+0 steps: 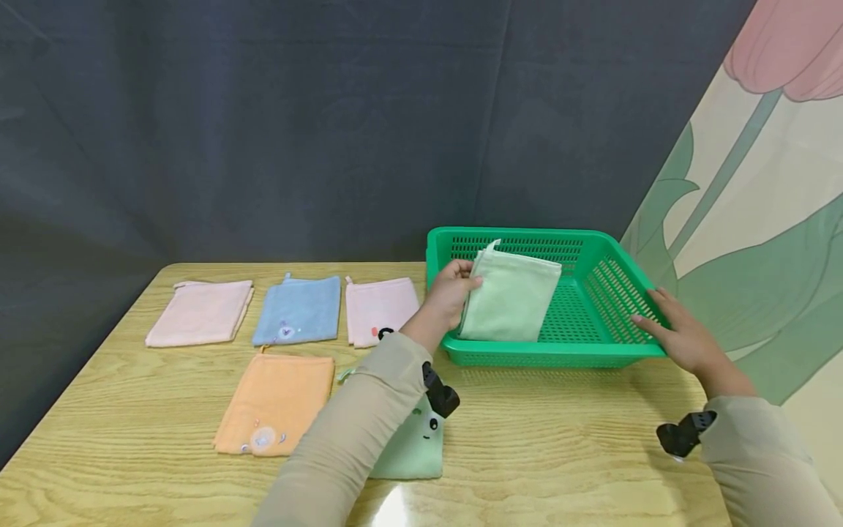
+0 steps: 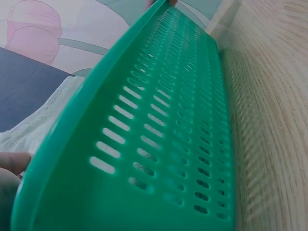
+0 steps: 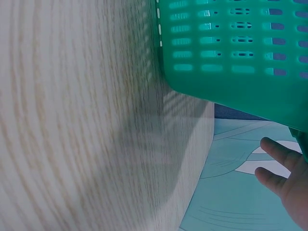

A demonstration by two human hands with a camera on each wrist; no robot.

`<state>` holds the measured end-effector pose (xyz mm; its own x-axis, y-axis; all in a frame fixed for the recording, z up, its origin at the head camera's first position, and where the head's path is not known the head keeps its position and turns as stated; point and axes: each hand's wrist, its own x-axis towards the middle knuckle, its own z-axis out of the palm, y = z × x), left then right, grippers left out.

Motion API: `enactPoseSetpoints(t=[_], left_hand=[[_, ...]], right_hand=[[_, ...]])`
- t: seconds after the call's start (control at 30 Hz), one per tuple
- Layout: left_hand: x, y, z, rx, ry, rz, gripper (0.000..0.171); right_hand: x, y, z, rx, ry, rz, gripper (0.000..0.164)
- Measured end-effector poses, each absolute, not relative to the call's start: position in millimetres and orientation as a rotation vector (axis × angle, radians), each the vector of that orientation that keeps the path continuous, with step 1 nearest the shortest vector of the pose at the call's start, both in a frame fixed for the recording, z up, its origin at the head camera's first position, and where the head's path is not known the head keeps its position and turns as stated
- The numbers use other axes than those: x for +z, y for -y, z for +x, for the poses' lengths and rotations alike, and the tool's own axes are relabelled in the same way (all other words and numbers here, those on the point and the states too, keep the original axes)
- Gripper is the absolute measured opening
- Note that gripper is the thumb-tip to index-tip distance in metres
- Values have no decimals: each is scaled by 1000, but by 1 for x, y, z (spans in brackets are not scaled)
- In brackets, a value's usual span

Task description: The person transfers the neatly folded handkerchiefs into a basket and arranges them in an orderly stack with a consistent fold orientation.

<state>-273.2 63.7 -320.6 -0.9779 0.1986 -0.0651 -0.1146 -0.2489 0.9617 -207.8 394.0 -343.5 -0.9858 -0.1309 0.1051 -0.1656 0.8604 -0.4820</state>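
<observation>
A light green folded towel (image 1: 514, 296) is pinched along its left edge by my left hand (image 1: 453, 293). It stands tilted inside the green plastic basket (image 1: 560, 350), near the basket's left end, with its loop at the top. In the left wrist view, the perforated side of the basket hides most of the left hand. My right hand (image 1: 688, 337) holds the basket's right rim, its thumb over the inner side. Two of its fingers (image 3: 276, 153) stretch out below the rim in the right wrist view.
Left of the basket lie a pale pink towel (image 1: 200, 313), a blue towel (image 1: 299, 307) and a pink towel (image 1: 378, 304) with a printed figure. Nearer are an orange towel (image 1: 276, 402) and a green towel (image 1: 411, 446), partly under the left sleeve. A dark curtain (image 1: 296, 132) hangs behind the table.
</observation>
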Motion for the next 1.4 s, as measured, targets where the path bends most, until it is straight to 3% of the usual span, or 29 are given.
enactPoseSetpoints(t=[0.77,1.1,1.4], left_hand=[[-329,-74,-270,2047,-1903,-27,21],[-333,-75,-270,1889,-2141,22,38],[-333,-81,-272,1793,-2282,-40,33]], right_hand=[[-343,-395,-209,800,2967,254,63],[-343,-395,-209,811,2959,254,62],[-343,-396,-209,814,2967,242,63]])
